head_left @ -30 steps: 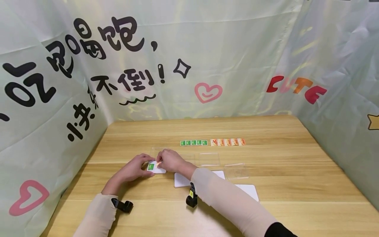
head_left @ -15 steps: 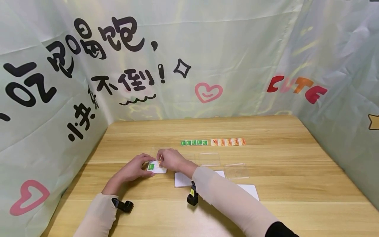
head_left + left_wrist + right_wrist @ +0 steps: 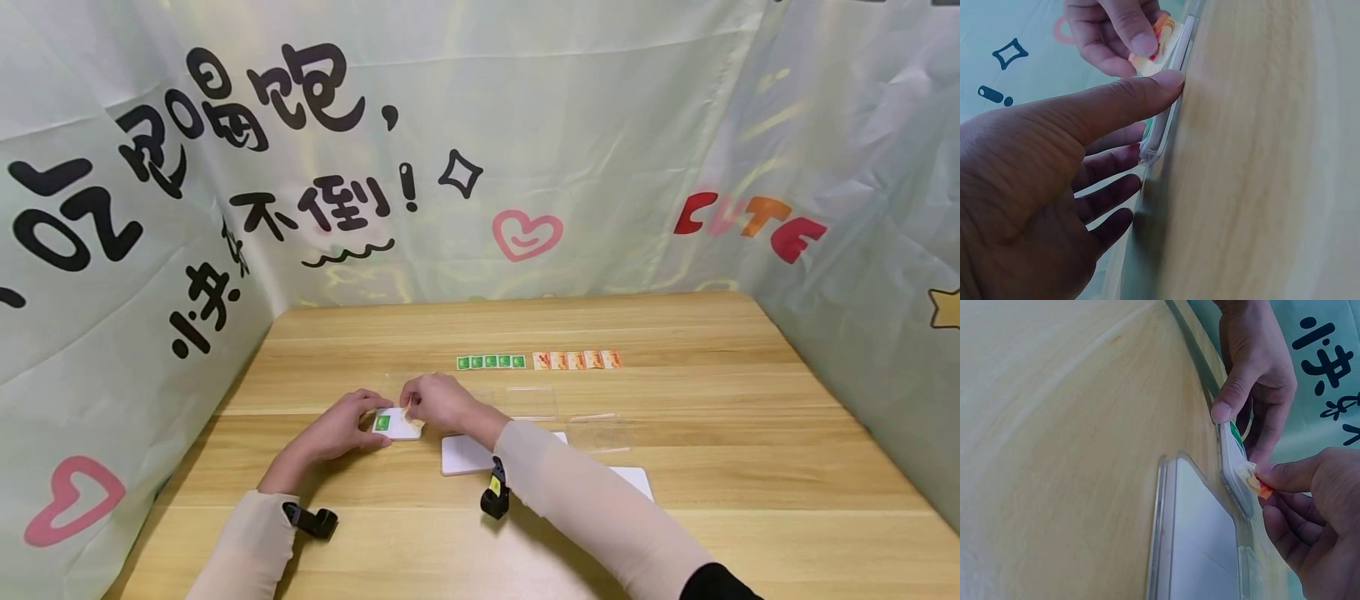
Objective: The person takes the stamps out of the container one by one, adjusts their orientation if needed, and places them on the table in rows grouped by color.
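Note:
A small white card stack (image 3: 401, 432) lies at the left of the table, with a green sticker (image 3: 382, 422) at its left end. My left hand (image 3: 347, 427) holds the stack across its width, thumb on the near edge and fingers at the far side. Between thumb and fingertips, my right hand (image 3: 442, 402) pinches a small orange-and-cream sticker (image 3: 1255, 482) over the stack's right part. The sticker is tilted and bent, its pale lower corner at the card's surface; I cannot tell whether it is stuck there.
Two more white card stacks (image 3: 459, 457) (image 3: 1204, 531) lie to the right, partly under my right forearm. Clear plastic covers (image 3: 531, 403) lie behind them. Farther back are a row of green stickers (image 3: 491, 362) and one of orange stickers (image 3: 577, 360). Printed cloth (image 3: 615, 150) surrounds the table.
My right hand has shifted slightly right, and the orange sticker now shows more, bent at an angle over the card stack's right end. My left hand has stayed in place.

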The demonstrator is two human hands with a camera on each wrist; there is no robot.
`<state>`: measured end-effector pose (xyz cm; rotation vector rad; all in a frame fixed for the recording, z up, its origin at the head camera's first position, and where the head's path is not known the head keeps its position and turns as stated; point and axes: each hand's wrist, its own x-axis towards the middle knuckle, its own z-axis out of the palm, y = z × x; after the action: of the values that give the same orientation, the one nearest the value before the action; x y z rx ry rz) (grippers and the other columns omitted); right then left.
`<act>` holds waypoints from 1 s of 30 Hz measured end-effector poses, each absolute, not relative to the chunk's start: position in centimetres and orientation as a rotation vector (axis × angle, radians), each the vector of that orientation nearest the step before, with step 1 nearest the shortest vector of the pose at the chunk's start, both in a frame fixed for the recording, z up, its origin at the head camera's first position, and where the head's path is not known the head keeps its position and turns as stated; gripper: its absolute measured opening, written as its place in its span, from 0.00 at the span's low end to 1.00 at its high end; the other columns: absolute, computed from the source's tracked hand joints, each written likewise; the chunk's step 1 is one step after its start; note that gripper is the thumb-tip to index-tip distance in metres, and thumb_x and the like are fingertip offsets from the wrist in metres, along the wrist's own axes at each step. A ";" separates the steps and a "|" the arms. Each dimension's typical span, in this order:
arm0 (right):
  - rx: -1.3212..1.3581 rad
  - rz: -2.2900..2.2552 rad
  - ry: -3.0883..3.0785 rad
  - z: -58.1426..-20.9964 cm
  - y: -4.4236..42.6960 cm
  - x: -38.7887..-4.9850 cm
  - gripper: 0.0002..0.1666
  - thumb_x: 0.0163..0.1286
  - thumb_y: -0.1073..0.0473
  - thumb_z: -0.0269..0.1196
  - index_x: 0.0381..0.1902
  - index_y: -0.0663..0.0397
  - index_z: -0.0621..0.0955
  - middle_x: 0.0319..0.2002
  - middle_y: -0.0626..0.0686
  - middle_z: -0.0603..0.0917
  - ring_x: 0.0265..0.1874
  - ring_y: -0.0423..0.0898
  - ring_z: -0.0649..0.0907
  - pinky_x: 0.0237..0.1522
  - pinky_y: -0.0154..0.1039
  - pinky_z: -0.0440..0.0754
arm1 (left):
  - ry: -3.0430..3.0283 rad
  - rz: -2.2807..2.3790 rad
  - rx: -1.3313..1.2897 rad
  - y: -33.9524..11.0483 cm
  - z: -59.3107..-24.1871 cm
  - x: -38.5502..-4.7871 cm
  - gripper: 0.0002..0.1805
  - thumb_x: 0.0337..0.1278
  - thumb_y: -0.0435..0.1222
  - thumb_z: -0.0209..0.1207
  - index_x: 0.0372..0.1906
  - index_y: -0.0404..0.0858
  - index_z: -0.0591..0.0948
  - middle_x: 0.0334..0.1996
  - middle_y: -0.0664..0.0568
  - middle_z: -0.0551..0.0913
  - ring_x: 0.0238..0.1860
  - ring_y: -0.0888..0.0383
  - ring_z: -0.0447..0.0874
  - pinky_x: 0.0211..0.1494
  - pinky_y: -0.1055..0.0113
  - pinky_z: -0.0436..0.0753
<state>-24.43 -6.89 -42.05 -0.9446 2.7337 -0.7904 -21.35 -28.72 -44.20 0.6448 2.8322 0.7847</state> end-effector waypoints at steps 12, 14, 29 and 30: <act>-0.900 -0.940 2.699 -41.9 -5.6 -24.7 0.04 0.64 0.60 0.68 0.37 0.48 0.85 0.29 0.40 0.82 0.29 0.36 0.78 0.32 0.30 0.75 | 2.833 0.785 0.639 -28.9 -44.4 -21.4 0.32 0.50 0.47 0.72 0.59 0.37 0.79 0.59 0.39 0.73 0.60 0.41 0.70 0.62 0.43 0.67; -0.900 -0.958 2.695 -41.8 -5.3 -24.8 0.04 0.65 0.61 0.67 0.38 0.48 0.85 0.29 0.41 0.82 0.29 0.36 0.78 0.33 0.30 0.76 | 2.836 0.783 0.645 -28.9 -44.5 -21.5 0.33 0.50 0.48 0.72 0.59 0.37 0.79 0.59 0.39 0.73 0.60 0.41 0.70 0.63 0.43 0.67; -0.889 -1.177 2.671 -40.8 -3.1 -25.1 0.03 0.66 0.62 0.67 0.38 0.50 0.84 0.28 0.42 0.80 0.28 0.37 0.79 0.32 0.32 0.77 | 2.837 0.768 0.645 -28.9 -44.3 -21.4 0.33 0.51 0.48 0.71 0.60 0.36 0.78 0.60 0.38 0.73 0.60 0.40 0.69 0.63 0.42 0.66; -0.888 -1.181 2.673 -40.8 -3.0 -25.2 0.03 0.66 0.62 0.66 0.38 0.50 0.84 0.28 0.42 0.80 0.29 0.37 0.79 0.32 0.32 0.77 | 2.837 0.765 0.640 -28.9 -44.3 -21.4 0.33 0.51 0.48 0.71 0.61 0.37 0.78 0.60 0.38 0.72 0.61 0.40 0.69 0.63 0.42 0.66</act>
<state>-25.16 -3.00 -40.82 -0.8875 2.6734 -1.1808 -21.41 -28.94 -44.33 0.6402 2.8367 0.7652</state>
